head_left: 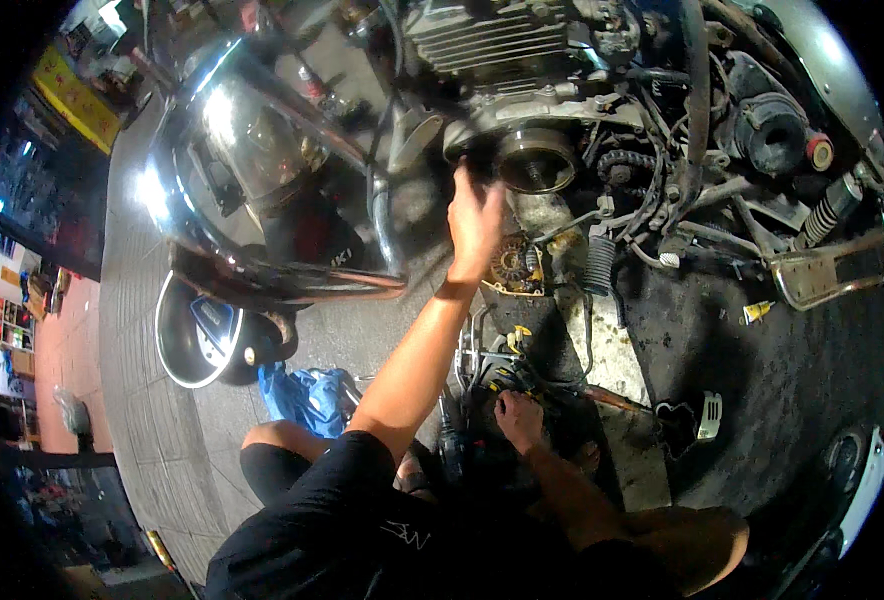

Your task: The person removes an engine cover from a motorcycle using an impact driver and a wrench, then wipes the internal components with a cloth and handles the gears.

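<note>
Work on the opened engine [492, 45] at the top of the frame appears to be in hand, with attention probably given to the round metal drum [534, 158] that is exposed on its lower side. Whether a part is being fitted, removed or only checked by touch cannot be told. For a next move at the drum, a clear view of its edge and a steady, careful reach by the left hand [475, 228] are judged to be called for, since the nearby metal is thickly crowded.

The drum is placed in the upper middle of the frame, just to the right of the left hand and slightly above it. The left hand is raised toward the shadowed edge of the casing, with its fingers loosely parted; no held object is shown, but the fingertips are blurred and dark, so contact or a small grip cannot be confirmed. The right hand [519, 418] is kept low, near the centre of the frame and well apart from the drum, beside a cluster of tools [502, 372]. Its fingers are curled, and whether anything is grasped cannot be told.

An oily cover [514, 265] is laid on the floor [782, 380] between the two hands, below the drum. A blue cloth [307, 395] is left crumpled toward the lower left.
</note>
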A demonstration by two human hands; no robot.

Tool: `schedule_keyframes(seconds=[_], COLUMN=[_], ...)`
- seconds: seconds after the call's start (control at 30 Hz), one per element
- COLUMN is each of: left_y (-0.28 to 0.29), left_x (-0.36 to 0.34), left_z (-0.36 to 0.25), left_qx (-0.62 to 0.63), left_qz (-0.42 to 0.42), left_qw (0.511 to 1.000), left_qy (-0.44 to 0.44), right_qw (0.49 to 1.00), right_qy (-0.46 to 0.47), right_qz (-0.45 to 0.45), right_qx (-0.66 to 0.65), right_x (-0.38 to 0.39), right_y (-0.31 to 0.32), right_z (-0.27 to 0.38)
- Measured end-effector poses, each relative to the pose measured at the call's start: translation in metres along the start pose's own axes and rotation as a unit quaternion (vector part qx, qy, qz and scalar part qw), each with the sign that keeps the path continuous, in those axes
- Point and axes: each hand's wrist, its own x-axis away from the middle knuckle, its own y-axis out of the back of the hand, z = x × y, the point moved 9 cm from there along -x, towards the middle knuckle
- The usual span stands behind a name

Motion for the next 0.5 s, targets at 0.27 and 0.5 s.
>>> schedule_keyframes(seconds=[0.27, 0.5], left_y=[-0.004, -0.002], left_x=[-0.001, 0.003], left_z=[0.023, 0.033], left_qx=[0.164, 0.226], left_qz=[0.012, -0.010], left_qw=[0.986, 0.974], left_qy=[0.032, 0.028], right_qw=[0.999, 1.000], right_qy=[0.011, 0.007], right_qz=[-0.026, -0.018], right_qx=[0.041, 0.015], right_x=[0.001, -0.001], right_y=[0.009, 0.015], right_z=[0.006, 0.010])
